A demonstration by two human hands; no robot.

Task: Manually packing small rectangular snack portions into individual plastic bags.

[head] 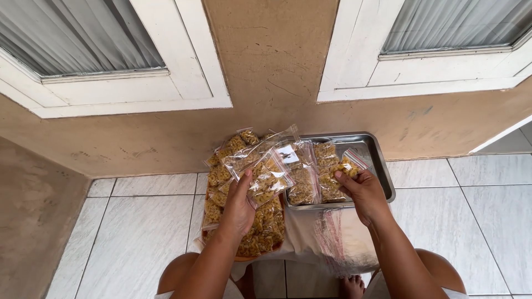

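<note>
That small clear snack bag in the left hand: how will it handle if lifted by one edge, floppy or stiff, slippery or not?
The small clear bag, pinched in the left hand, probably sags: it is thin film around loose golden pieces, which would likely slide to the low end. The glossy plastic looks somewhat slippery, so a corner grip may creep. It seems light, as the right hand holds a similar bag by its fingertips.

The tiled floor (138, 232) to the left of the pile of filled snack bags (244, 221) is open up to the wall (271, 83); the floor to the right of the steel tray (382, 160) is likewise open. Between pile and tray, upright bags (302, 171) crowd the tray's left half and block passage. The tray's far right corner is bare. Near the front edge, a stack of empty clear bags (343, 241) covers the cloth (299, 232). The wall closes off the far side.
</note>
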